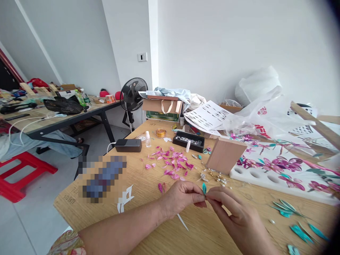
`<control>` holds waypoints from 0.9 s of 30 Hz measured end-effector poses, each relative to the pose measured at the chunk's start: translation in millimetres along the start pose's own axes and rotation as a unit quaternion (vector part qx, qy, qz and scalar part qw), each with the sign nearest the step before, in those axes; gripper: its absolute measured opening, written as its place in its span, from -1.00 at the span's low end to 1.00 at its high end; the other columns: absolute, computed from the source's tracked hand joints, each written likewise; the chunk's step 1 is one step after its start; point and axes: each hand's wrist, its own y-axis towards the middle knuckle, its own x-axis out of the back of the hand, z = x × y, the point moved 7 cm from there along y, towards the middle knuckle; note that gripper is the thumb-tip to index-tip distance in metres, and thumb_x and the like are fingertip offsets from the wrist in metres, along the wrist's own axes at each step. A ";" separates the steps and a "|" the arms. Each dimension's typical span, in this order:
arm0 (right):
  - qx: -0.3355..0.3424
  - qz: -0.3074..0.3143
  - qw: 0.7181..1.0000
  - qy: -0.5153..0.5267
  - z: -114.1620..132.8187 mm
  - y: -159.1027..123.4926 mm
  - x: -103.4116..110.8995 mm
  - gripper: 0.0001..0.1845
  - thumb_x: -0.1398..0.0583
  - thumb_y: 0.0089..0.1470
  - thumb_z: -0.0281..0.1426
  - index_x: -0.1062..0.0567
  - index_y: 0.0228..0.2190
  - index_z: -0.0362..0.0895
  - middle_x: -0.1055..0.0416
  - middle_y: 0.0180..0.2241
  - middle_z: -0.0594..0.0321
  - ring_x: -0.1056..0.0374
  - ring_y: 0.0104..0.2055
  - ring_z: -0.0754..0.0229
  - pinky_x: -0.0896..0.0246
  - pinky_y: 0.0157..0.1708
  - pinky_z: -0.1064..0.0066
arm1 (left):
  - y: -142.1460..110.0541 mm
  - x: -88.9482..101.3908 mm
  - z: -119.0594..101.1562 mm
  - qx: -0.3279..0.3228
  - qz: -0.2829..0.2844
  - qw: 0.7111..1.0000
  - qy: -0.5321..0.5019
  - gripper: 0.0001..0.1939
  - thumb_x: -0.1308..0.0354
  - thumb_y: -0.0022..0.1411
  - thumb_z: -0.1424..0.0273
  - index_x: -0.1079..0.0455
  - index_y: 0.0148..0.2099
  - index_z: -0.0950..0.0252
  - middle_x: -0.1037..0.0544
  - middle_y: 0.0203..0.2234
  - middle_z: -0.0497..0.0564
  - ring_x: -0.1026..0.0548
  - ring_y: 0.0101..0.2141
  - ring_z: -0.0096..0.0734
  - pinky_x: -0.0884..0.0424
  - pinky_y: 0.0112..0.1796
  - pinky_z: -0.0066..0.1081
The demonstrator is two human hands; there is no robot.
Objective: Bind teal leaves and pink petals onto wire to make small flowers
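Between my two hands a small teal leaf (204, 188) stands upright, pinched at its base. My left hand (184, 194) comes in from the left, with thumb and fingers closed at the leaf's lower end. From the right, my right hand (230, 205) meets it there, its fingertips also pressed together on the leaf. Any wire or stem at the base is too small to make out. Just beyond my left hand lie pink petals (160, 187). A thin white paper strip (182, 222) rests on the table below the hands.
Loose pink petals (172, 159) spread across the wooden table (148, 226). Pearl beads (223, 182), a wooden block (225, 156) and a white foam board (265, 182) with pink flowers stand beyond my right hand. Teal leaves (301, 233) lie at right. A black power bank (128, 145) sits far left.
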 end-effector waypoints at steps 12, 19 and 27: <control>-0.063 0.006 0.997 0.048 -9.9 -0.2 -1.5 -0.88 -0.08 0.07 -0.42 -0.37 -0.48 -0.08 -0.39 -0.54 0.34 -0.33 -0.50 0.32 -0.23 -0.51 0.57 | 0.6 1.6 -2.2 -0.013 -0.006 1.000 0.015 -0.85 -0.22 -0.08 0.37 -0.39 -0.52 0.38 -0.43 -0.63 -0.08 -0.36 -0.54 -0.58 -0.28 -0.40 -0.50; 0.004 0.008 1.000 0.000 2.8 2.1 0.7 -0.87 -0.05 0.07 -0.48 -0.39 -0.43 -0.09 -0.39 -0.47 0.28 -0.34 -0.45 0.32 -0.23 -0.49 0.58 | 0.8 -0.7 -0.8 -0.007 0.005 1.000 0.017 -0.84 -0.22 -0.08 0.36 -0.39 -0.50 0.38 -0.42 -0.63 -0.07 -0.36 -0.53 -0.57 -0.28 -0.39 -0.49; -0.021 -0.012 1.000 -0.002 -2.6 -0.8 -1.2 -0.91 -0.06 0.08 -0.46 -0.35 -0.40 -0.07 -0.39 -0.47 0.31 -0.35 -0.46 0.33 -0.22 -0.48 0.59 | 0.2 -4.6 -0.1 -0.012 0.039 0.999 0.000 -0.78 -0.20 -0.03 0.28 -0.36 -0.43 0.37 -0.44 -0.59 -0.05 -0.40 -0.50 -0.53 -0.29 -0.37 -0.48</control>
